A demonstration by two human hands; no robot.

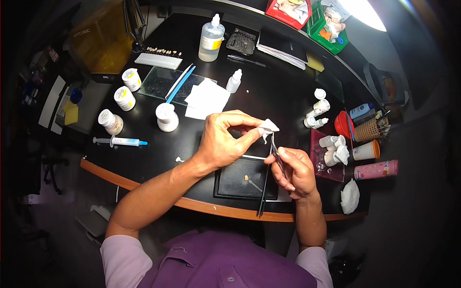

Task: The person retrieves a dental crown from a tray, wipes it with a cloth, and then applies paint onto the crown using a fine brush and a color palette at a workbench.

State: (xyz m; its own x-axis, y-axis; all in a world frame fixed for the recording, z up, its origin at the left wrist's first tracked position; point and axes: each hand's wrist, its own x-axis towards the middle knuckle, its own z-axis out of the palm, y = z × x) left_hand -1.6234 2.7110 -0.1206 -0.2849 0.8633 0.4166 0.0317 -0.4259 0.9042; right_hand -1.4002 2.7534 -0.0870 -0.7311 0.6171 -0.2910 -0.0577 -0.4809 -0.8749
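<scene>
My left hand (223,137) pinches a small crumpled white tissue (269,127) between thumb and fingers, above the middle of the black desk. My right hand (295,170) grips slim dark tweezers (274,146), their pale tips up against the underside of the tissue. Thin black rods (263,199) slant down beside the right palm; whether that hand holds them too, I cannot tell. Below both hands lies a flat black tray (225,185). On it rest a small tooth-coloured piece (246,177) and a thin translucent stick (254,185).
White jars (167,118) and a blue-tipped syringe (127,142) stand or lie left. Behind are a glass plate (153,86), white paper sheets (207,98), a dropper bottle (234,81) and a large bottle (211,41). A pink box (319,161) of small containers stands right.
</scene>
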